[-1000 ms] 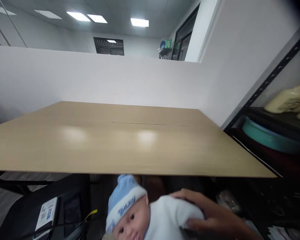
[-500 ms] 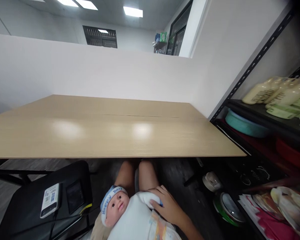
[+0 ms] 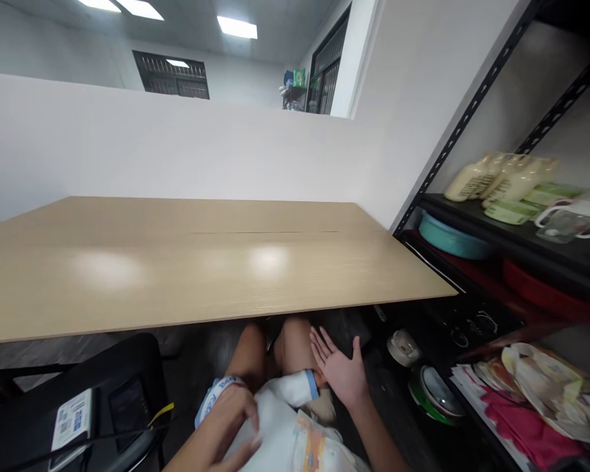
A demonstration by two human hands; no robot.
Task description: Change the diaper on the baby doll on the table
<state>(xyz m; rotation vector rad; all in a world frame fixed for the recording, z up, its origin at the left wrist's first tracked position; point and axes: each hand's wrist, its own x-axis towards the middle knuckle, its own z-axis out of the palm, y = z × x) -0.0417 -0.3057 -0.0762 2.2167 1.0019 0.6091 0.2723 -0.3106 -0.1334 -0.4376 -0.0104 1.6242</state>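
A baby doll [image 3: 280, 432] in a white suit, a blue-and-white cap and a printed diaper lies on my lap below the table edge. My left hand [image 3: 231, 423] rests over the doll's head and chest with its fingers curled on the white cloth, hiding the face. My right hand [image 3: 339, 370] is lifted just right of the doll's sleeve, palm up, fingers spread, holding nothing. My bare knees show beyond the doll.
A wide wooden table [image 3: 187, 262] spans the view ahead, against a white partition. A black metal shelf [image 3: 511, 236] at the right holds bottles, a teal basin [image 3: 450, 239], pots and magazines. A black chair [image 3: 93, 406] with a phone and a card stands at the lower left.
My right hand has lifted off the doll's arm and opened. My left hand has come in over the doll's head. The view has swung right.
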